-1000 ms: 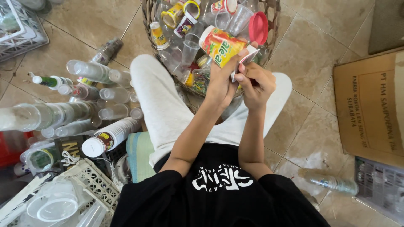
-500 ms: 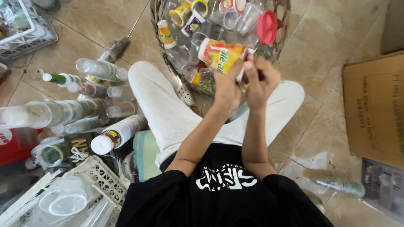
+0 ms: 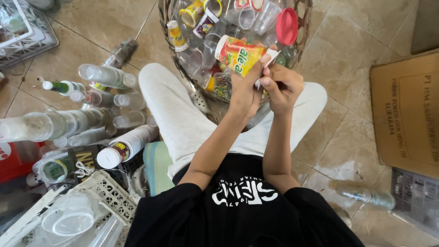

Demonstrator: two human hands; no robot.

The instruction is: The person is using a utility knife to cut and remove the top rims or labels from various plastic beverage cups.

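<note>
Head view only. Left hand (image 3: 244, 93) grips a yellow printed cup (image 3: 238, 55), fingers wrapped round it, just above the wicker basket (image 3: 167, 27). Right hand (image 3: 283, 87) pinches the cup's white seal (image 3: 270, 59) between thumb and forefinger. Seal looks partly lifted, not off. Basket brims with unsorted cups; stacked clear cups (image 3: 50, 123) lie left.

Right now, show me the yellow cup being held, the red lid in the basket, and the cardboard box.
yellow cup (image 3: 238, 55), head view, on its printed side.
red lid (image 3: 286, 26), head view, on its flat top.
cardboard box (image 3: 404, 114), head view, on its top flap.
</note>
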